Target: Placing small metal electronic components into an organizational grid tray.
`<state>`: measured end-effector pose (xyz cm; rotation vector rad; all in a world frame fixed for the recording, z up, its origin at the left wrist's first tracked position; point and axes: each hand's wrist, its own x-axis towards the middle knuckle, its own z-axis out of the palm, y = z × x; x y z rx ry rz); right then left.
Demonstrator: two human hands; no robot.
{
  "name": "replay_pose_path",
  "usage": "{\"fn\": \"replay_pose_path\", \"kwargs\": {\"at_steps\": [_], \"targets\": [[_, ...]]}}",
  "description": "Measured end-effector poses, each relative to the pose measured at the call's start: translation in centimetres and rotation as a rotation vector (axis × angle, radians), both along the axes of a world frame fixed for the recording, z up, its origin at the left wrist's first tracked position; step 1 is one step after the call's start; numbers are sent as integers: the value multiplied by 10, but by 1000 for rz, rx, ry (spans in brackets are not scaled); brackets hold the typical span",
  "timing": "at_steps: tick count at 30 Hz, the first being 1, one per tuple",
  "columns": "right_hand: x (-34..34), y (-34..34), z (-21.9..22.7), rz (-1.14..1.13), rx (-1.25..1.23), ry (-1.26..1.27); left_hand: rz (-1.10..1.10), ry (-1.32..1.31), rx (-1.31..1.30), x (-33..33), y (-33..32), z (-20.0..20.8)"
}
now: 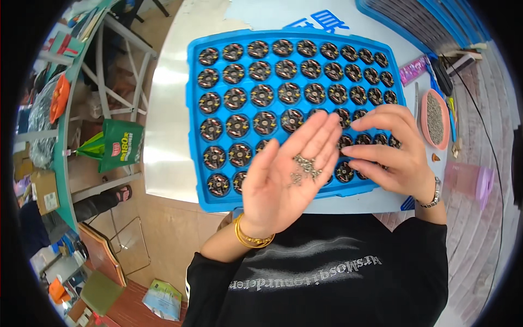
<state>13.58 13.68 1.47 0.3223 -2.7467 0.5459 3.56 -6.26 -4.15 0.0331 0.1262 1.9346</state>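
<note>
Far left: green bag (122,147) seen off the edge of the surface (171,109); no contact with either hand. Blue tray (193,128) is set on the surface, filled with rows of round black discs (236,98), red and yellow bits visible on each. Left hand (275,188) is held palm up above the tray, fingers extended and unclosed; several discs are hidden under it. A loose pile of small metal screws (306,168) is carried on that palm, toward the finger bases, nothing clamped over it. Spill risk there: if the palm is tipped or bumped by the other hand, screws could be dropped among the discs and be hard to find. Gold bangles (243,235) are worn loose on the left wrist; could be snagged on the tray rim if the arm is lowered. Right hand (400,147) is held over the tray's right part, fingers bent and spread, tips close to the discs. Contact, or a screw being pinched, cannot be told. A disc could be nudged askew if pressed off-centre. Farther right, pink bowl (424,121) is filled with small metal pieces (434,117); could be knocked by a wide elbow swing.
</note>
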Motion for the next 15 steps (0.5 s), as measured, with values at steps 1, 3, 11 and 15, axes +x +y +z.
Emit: {"fn": "replay_pose_path", "kwargs": {"at_steps": [1,3,11,15], "targets": [[-6,-3,0,26,-9,20,-1,-28,29,0,-3,0],[-20,-17,-1,73,-35,65,15,-19,-42,3,-9,6],[-5,-22,-14,-19,-47,-51,-10,-152,227,29,20,-52],[-10,-25,-12,-35,-129,-153,3,-65,330,22,21,-46]]}}
